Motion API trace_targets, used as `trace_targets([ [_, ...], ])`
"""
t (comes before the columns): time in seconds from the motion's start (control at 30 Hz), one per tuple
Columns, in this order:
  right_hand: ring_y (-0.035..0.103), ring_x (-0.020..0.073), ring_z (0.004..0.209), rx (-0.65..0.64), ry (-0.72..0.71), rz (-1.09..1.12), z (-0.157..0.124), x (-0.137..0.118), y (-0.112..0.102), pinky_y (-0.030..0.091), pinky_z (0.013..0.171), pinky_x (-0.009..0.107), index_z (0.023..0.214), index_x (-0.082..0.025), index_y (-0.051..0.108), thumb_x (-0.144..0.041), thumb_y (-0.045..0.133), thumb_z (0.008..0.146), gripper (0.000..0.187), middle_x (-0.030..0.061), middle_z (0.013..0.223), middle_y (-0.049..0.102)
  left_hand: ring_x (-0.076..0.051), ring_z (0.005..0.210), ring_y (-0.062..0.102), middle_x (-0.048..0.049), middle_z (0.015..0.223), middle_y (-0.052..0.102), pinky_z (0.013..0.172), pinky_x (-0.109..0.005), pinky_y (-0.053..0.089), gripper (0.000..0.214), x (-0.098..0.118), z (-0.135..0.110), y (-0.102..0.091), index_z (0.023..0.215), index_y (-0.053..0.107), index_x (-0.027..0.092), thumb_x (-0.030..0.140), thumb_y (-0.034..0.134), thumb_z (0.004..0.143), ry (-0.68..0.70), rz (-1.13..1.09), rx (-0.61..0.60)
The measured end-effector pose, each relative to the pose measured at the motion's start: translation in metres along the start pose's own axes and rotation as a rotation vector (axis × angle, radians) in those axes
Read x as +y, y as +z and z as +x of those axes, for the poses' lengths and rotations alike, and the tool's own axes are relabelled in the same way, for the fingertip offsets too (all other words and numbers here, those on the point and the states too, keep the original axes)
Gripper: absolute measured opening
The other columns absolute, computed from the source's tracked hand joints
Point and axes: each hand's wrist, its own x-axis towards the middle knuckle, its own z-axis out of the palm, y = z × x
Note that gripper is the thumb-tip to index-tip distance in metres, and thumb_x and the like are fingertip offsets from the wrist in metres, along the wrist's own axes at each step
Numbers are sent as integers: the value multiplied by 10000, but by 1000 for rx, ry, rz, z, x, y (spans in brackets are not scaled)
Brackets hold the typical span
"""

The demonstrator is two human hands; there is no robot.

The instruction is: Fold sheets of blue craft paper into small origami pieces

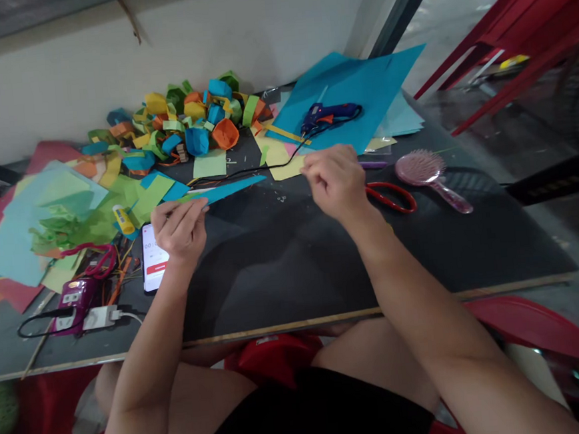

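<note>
My left hand is closed in a pinch on one end of a blue paper strip, which points right above the dark table. A bit of green shows beside its fingertips. My right hand is held apart from the strip with its fingers curled; whether anything is between them is hidden. Just right of that hand lies a red loop handle, perhaps of scissors. A phone with a lit screen sits partly behind my left hand.
Small folded paper pieces are heaped at the back. A glue gun rests on blue paper, its cord crossing the table. A hairbrush lies right; a glue stick and purple power strip lie left.
</note>
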Motion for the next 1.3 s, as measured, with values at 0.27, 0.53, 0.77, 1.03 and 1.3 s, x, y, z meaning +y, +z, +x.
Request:
trace_targets([
  [0.27,567,151,658,-313,482,523,-4,-52,20,444,630,294,886,-197,600,-461,665,809,282,25,772,642,-166,736,651,-33,873,761,690,-309,499,232,23,-8,-3,1055,727,278,238,675,832,168,-10,-274],
  [0.53,480,120,553,-314,754,700,-14,-58,43,380,547,262,736,-189,561,-576,515,872,412,-14,603,507,-183,821,682,-10,925,764,687,-304,485,228,45,-2,2,1003,710,237,374,687,823,436,-146,-403],
  [0.77,350,109,506,-301,638,477,-7,-44,30,271,526,276,752,-204,516,-543,439,925,389,-39,548,356,-217,933,647,-49,968,742,836,-368,449,250,37,-1,2,1065,683,233,232,644,818,94,-44,-282],
  [1.03,419,120,540,-459,553,576,-7,-39,30,297,530,273,871,-211,631,-536,450,932,377,-9,637,516,-209,1121,583,-102,1276,607,878,-335,467,407,23,0,8,1276,533,224,421,535,920,-523,-191,-223],
  [1.3,598,175,684,-666,504,673,-5,-38,25,411,599,288,929,-214,732,-483,548,888,328,41,848,717,-231,1060,642,-124,1266,639,862,-356,514,550,20,5,7,1291,547,216,502,646,832,-708,-471,-411],
])
